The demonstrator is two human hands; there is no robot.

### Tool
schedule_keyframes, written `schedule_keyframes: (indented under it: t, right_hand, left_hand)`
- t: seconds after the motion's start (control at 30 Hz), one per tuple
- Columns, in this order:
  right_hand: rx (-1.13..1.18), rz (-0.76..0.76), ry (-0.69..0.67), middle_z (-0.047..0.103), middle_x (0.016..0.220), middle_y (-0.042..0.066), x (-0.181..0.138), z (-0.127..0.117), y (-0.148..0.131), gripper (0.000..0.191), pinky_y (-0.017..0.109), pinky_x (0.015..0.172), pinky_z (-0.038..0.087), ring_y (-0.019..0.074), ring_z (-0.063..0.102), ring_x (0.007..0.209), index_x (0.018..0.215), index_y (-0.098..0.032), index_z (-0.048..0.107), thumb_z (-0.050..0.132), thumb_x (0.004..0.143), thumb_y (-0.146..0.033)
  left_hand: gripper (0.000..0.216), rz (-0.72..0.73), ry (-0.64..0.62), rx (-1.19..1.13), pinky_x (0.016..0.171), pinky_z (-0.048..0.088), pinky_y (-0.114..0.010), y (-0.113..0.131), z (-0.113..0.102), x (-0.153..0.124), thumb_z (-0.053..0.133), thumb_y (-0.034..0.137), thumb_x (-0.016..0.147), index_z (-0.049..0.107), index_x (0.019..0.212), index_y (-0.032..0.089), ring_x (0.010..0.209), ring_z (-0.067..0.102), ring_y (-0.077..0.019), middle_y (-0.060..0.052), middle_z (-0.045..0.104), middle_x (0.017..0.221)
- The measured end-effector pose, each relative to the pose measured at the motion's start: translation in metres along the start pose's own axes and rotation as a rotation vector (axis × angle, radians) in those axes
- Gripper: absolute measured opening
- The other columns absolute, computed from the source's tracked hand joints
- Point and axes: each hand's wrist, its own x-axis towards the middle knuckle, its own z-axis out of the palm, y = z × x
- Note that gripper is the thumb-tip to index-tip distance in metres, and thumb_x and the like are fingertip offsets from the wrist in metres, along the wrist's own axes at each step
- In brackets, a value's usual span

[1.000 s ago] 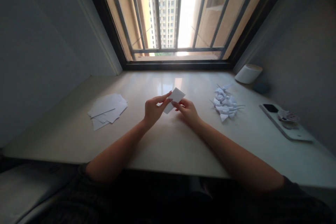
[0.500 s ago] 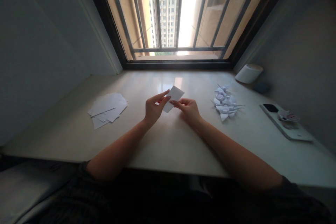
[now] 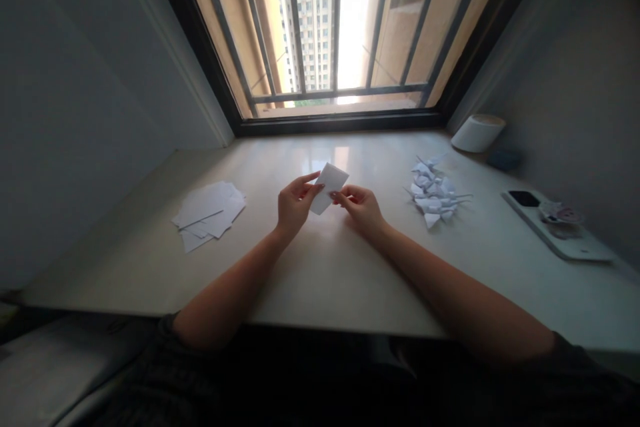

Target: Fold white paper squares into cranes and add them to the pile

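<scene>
Both hands hold one small white slip of paper [image 3: 330, 185] just above the pale sill table [image 3: 320, 267], at its middle. My left hand [image 3: 294, 205] pinches the slip's lower left edge between thumb and fingers. My right hand [image 3: 361, 207] pinches its lower right edge, fingers curled. The slip tilts up and away toward the window.
A loose stack of white paper slips [image 3: 209, 213] lies at the left. A heap of folded white paper shapes [image 3: 433, 192] lies at the right. Farther right are a white roll [image 3: 477, 133] by the wall and a phone [image 3: 557, 232] with a small object on it.
The paper slip and both hands stay together at the middle, with the slip turned slightly more upright. The view has shifted a little, so everything sits slightly to the right.
</scene>
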Motion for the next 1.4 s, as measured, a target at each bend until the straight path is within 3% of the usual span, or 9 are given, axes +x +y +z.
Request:
schedule_keyframes:
  t: [0.13, 0.3, 0.53, 0.7, 0.87, 1.13, 1.4]
  right_hand:
    - [0.001, -0.024, 0.012, 0.062, 0.064, 0.001, 0.0, -0.001, 0.004, 0.034, 0.028, 0.059, 0.043, 0.0155, 0.057, 0.063, 0.063, -0.019, 0.061, 0.07, 0.071, -0.051]
    - [-0.023, -0.032, 0.026, 0.061, 0.063, 0.0, 0.001, -0.002, 0.004, 0.035, 0.028, 0.059, 0.043, 0.015, 0.056, 0.063, 0.062, -0.019, 0.059, 0.069, 0.072, -0.051]
    - [-0.032, -0.026, 0.041, 0.059, 0.063, -0.001, -0.001, -0.001, 0.001, 0.035, 0.027, 0.057, 0.041, 0.0131, 0.053, 0.059, 0.062, -0.019, 0.059, 0.068, 0.072, -0.051]
    - [0.062, 0.023, 0.151, 0.058, 0.059, -0.001, 0.001, -0.003, -0.003, 0.035, 0.026, 0.058, 0.041, 0.0132, 0.053, 0.06, 0.059, -0.019, 0.059, 0.07, 0.07, -0.05]
    - [0.19, 0.095, 0.201, 0.056, 0.055, -0.001, 0.002, -0.003, -0.008, 0.037, 0.027, 0.058, 0.042, 0.0125, 0.052, 0.056, 0.058, -0.02, 0.059, 0.07, 0.068, -0.054]
    - [0.024, 0.043, 0.138, 0.06, 0.058, 0.0, 0.001, 0.0, -0.003, 0.039, 0.029, 0.061, 0.044, 0.0148, 0.055, 0.06, 0.058, -0.019, 0.06, 0.071, 0.065, -0.056]
    - [0.016, 0.093, 0.091, 0.065, 0.062, 0.003, 0.0, 0.001, -0.001, 0.037, 0.03, 0.062, 0.044, 0.0146, 0.056, 0.059, 0.059, -0.018, 0.064, 0.073, 0.064, -0.054]
  left_hand:
    - [0.037, 0.022, -0.045, 0.062, 0.056, 0.045, -0.021, 0.004, -0.003, 0.001, 0.07, 0.04, 0.074, 0.07, 0.105, 0.018, 0.062, 0.061, -0.0123, -0.002, 0.069, 0.072]
    - [0.044, -0.066, -0.149, -0.05, 0.054, 0.043, -0.022, 0.003, -0.004, 0.003, 0.071, 0.041, 0.073, 0.065, 0.11, 0.017, 0.059, 0.059, -0.0117, 0.0, 0.066, 0.07]
    - [0.035, -0.189, -0.217, 0.028, 0.057, 0.04, -0.023, 0.004, -0.006, 0.004, 0.073, 0.046, 0.068, 0.066, 0.077, 0.013, 0.063, 0.058, -0.0132, -0.002, 0.065, 0.069]
    - [0.055, -0.305, -0.222, -0.135, 0.072, 0.045, -0.029, 0.009, -0.006, 0.008, 0.075, 0.044, 0.066, 0.06, 0.11, 0.014, 0.077, 0.063, -0.0164, -0.007, 0.07, 0.087]
    - [0.057, -0.309, -0.379, -0.232, 0.079, 0.047, -0.031, 0.007, 0.005, 0.001, 0.082, 0.032, 0.059, 0.057, 0.107, 0.015, 0.089, 0.065, -0.0198, -0.008, 0.07, 0.093]
    - [0.046, -0.288, -0.187, -0.2, 0.071, 0.046, -0.028, 0.008, 0.004, -0.002, 0.079, 0.036, 0.063, 0.054, 0.097, 0.016, 0.078, 0.068, -0.0176, -0.004, 0.07, 0.082]
    - [0.063, -0.274, -0.102, -0.24, 0.07, 0.048, -0.027, 0.0, 0.005, -0.001, 0.082, 0.031, 0.059, 0.049, 0.111, 0.017, 0.07, 0.066, -0.0142, -0.002, 0.068, 0.081]
